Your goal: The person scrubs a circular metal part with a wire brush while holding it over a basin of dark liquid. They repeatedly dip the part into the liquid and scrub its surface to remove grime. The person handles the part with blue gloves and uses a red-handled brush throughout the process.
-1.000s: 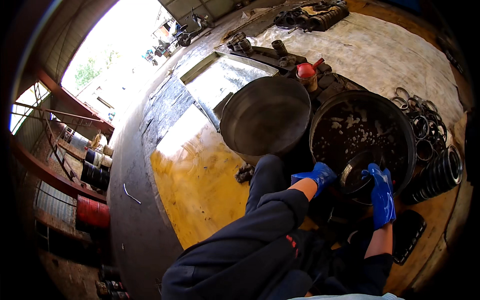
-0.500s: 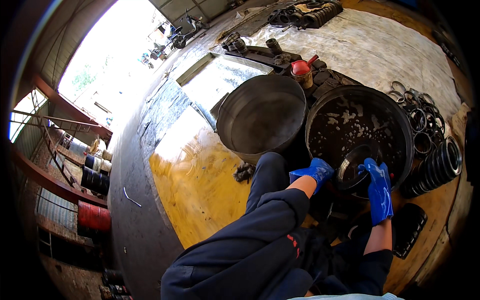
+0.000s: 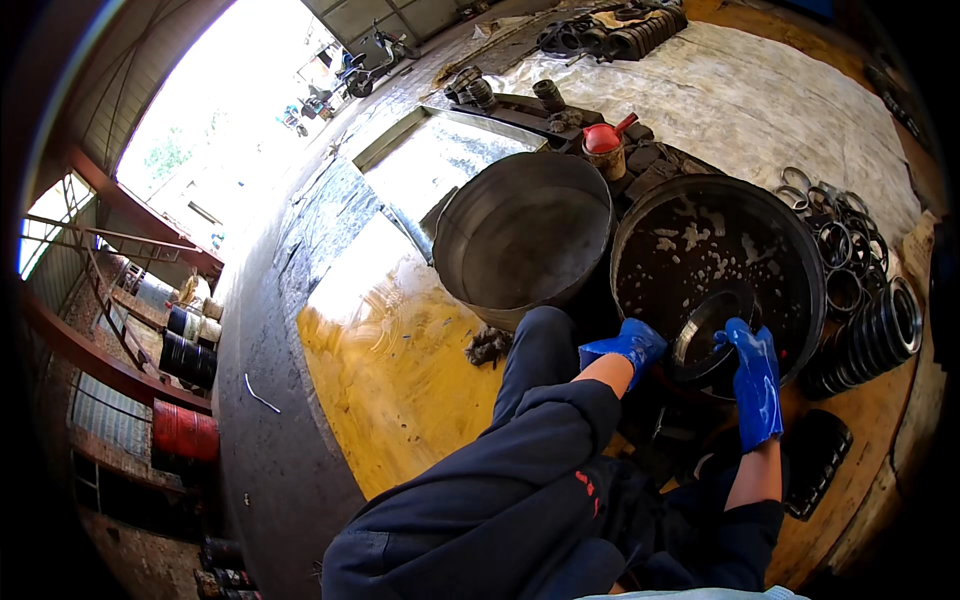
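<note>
A dark metal ring [image 3: 688, 344] with a shiny inner wall is tilted at the near side of a big round tub [image 3: 618, 262] of dark liquid, partly in it. Both my hands wear blue rubber gloves. My left hand [image 3: 628, 350] grips the ring's left edge, its fingertips partly hidden. On the opposite side my right hand [image 3: 756, 382] has its fingers curled at the ring's right edge. Pale foam patches float on the liquid beyond the ring.
Left of the tub stands another round metal tub [image 3: 470, 285]. Behind them are a red ladle [image 3: 602, 138] in a small pot and a shallow metal tray [image 3: 385, 150]. Several loose rings [image 3: 840, 240] and a row of stacked rings [image 3: 870, 340] lie at right.
The ring has turned and shifted slightly within my grip. My hands have barely moved, and the tubs and surrounding things stay where they were.
</note>
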Demonstrator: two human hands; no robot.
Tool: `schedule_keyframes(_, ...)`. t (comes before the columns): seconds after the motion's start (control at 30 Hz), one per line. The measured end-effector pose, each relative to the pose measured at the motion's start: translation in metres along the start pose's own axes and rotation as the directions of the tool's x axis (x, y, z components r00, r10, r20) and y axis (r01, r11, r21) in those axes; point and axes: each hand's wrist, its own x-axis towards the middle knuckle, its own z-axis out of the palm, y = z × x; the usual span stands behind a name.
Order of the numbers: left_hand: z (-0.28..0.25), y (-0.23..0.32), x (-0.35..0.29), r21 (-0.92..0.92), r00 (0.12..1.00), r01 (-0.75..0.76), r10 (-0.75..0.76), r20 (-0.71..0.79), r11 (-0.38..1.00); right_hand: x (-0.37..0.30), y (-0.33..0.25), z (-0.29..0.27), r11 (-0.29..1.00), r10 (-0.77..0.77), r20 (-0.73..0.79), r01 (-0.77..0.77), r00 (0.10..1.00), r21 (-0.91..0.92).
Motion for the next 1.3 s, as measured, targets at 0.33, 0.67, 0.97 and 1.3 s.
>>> schedule_keyframes(0.33, 0.013, -0.003, 0.013, 0.003, 0.999, 0.022, -0.022, -0.032, 1.000, 0.002, -0.001, 0.001, 1.000, 0.023, 0.003, -0.023, 1.000, -0.017)
schedule_keyframes(0.67, 0.021, -0.007, 0.015, 0.048, 0.997, -0.014, 0.018, -0.078, 0.999, 0.000, 0.001, 0.001, 1.000, 0.019, 0.015, -0.019, 1.000, 0.018)
schedule_keyframes(0.97, 0.017, -0.005, 0.018, -0.004, 0.999, -0.002, 0.002, -0.041, 1.000, -0.004, -0.005, 0.001, 1.000, 0.030, 0.003, -0.030, 1.000, 0.002)
schedule_keyframes(1.3, 0.013, -0.005, 0.016, 0.010, 1.000, -0.024, 0.024, -0.008, 1.000, 0.000, 0.002, -0.004, 0.999, 0.021, 0.021, -0.021, 1.000, 0.029)
